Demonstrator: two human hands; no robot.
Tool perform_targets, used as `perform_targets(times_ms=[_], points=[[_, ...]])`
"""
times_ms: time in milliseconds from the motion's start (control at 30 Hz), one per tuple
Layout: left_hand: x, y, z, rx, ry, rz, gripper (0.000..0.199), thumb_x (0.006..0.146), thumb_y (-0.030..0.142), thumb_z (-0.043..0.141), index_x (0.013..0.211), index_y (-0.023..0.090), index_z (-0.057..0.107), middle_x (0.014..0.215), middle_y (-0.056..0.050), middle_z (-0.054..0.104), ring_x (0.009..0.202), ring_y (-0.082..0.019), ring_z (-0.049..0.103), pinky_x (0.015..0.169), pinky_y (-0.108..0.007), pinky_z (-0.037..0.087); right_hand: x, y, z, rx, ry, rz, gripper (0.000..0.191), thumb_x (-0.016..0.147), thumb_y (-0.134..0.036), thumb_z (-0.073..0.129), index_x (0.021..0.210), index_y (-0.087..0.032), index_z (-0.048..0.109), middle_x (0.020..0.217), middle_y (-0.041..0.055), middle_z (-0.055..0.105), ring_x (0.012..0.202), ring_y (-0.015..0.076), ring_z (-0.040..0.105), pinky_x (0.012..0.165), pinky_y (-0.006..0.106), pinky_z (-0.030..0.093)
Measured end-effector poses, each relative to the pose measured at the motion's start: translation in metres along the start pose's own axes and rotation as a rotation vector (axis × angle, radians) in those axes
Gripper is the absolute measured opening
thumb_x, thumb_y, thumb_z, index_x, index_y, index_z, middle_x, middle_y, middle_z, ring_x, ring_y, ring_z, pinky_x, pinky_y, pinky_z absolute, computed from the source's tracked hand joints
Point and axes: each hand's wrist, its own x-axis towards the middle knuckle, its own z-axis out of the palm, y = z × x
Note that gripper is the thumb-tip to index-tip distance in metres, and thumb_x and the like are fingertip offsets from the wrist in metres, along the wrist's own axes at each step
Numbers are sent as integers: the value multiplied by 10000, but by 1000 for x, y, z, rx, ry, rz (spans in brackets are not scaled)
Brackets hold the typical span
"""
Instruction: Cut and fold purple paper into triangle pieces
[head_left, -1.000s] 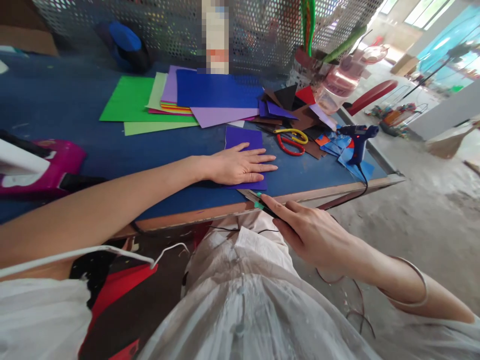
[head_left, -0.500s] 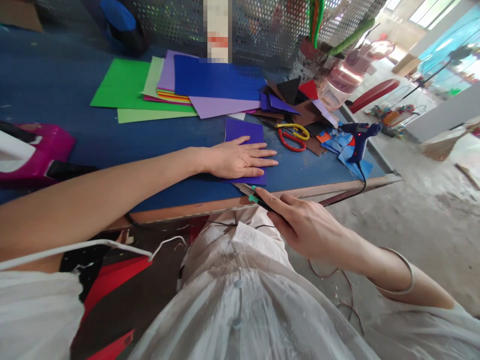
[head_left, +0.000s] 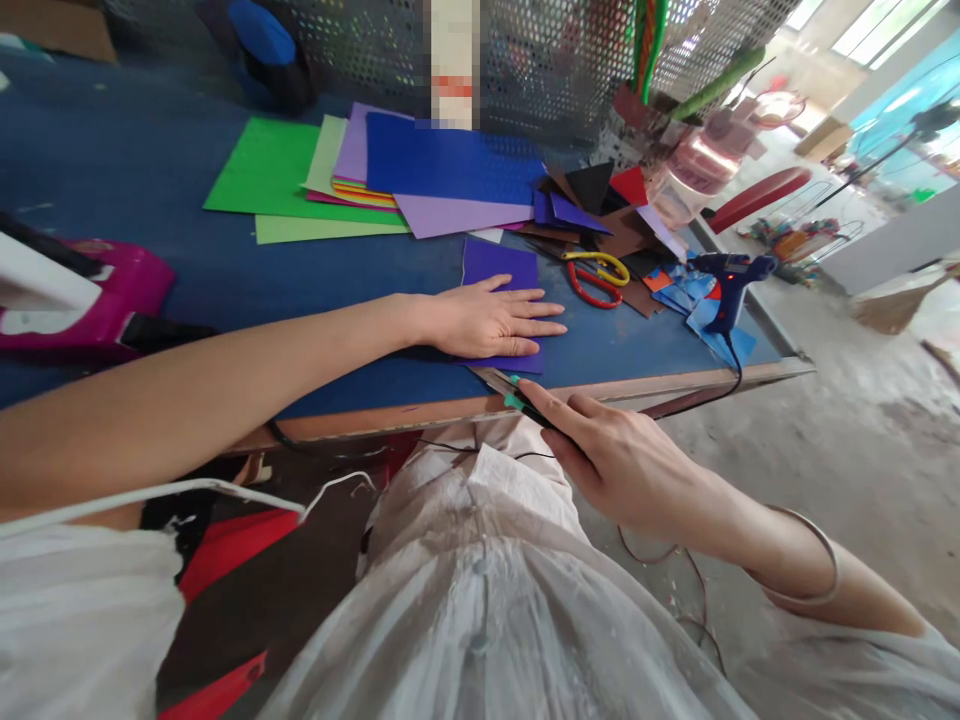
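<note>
My left hand (head_left: 487,322) lies flat with fingers spread on a purple sheet (head_left: 501,262), pressing it on the blue table near its front edge. My right hand (head_left: 607,440) is wrapped round a utility knife (head_left: 517,397) with a black and green handle. The knife's blade points left at the table edge, just below the sheet's lower edge. To the right of the sheet lie scissors (head_left: 600,278) with yellow and red handles.
A stack of coloured sheets (head_left: 450,160) lies behind my left hand. Paper scraps (head_left: 622,225) and a blue glue gun (head_left: 731,285) with a cord are at the right. A magenta and white device (head_left: 112,300) stands at the left, and a perforated metal screen (head_left: 540,70) at the back.
The whole view has shifted slightly, so the table things appear a little further right. Both hands keep the same pose, and the knife stays by the sheet's lower edge.
</note>
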Motion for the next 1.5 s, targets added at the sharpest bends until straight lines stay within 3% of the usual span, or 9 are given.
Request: perform_targets(times_ms=[300, 567, 833, 1000, 1133, 1333, 1500], points=[[-1, 1, 0, 22, -2, 10, 643, 1058, 566, 255, 1678, 394, 254, 1787, 79, 150, 1673, -249, 92, 1324, -560, -15, 0, -1, 1, -64, 24, -16, 578, 1084, -286, 384, 1660, -238, 360, 1072, 115, 739, 780, 187, 686, 703, 302, 501], [-1, -2, 1, -11, 7, 24, 638, 1058, 571, 271, 1675, 408, 254, 1784, 77, 166, 1671, -259, 107, 1323, -568, -19, 0, 0, 4, -86, 40, -38, 601, 1073, -272, 380, 1672, -235, 344, 1006, 102, 732, 750, 178, 665, 679, 294, 489], [-2, -1, 1, -27, 29, 27, 632, 1054, 563, 296, 1666, 407, 291, 1778, 76, 202, 1667, -274, 128, 1326, -568, -17, 2, -4, 4, -60, 29, -31, 566, 1087, -258, 321, 1647, -201, 373, 1153, 139, 738, 842, 205, 707, 680, 310, 492], [-1, -1, 0, -10, 8, 18, 635, 1060, 567, 281, 1675, 411, 255, 1783, 86, 158, 1672, -249, 97, 1326, -543, -40, 2, -4, 5, -124, 22, -9, 568, 1082, -269, 343, 1648, -225, 369, 1054, 103, 743, 743, 187, 695, 601, 281, 414], [-1, -2, 1, 2, 5, 26, 654, 1052, 585, 267, 1680, 405, 238, 1784, 84, 158, 1673, -258, 95, 1323, -570, -27, 3, -4, 2, -102, 33, -35, 557, 1085, -262, 348, 1639, -214, 387, 1128, 129, 743, 798, 193, 705, 629, 282, 440], [-1, 0, 1, -4, 9, 18, 651, 1053, 577, 272, 1679, 403, 245, 1784, 89, 149, 1672, -262, 101, 1325, -564, -26, 3, -3, 1, -112, 28, -30, 576, 1076, -267, 398, 1651, -224, 379, 1011, 103, 734, 746, 181, 679, 658, 286, 460], [0, -1, 0, -5, 0, 16, 653, 1049, 574, 293, 1679, 409, 241, 1785, 83, 155, 1671, -271, 102, 1323, -570, -21, 2, -3, 2, -85, 21, -32, 568, 1087, -268, 341, 1650, -208, 383, 1079, 123, 733, 789, 201, 695, 648, 301, 453]])
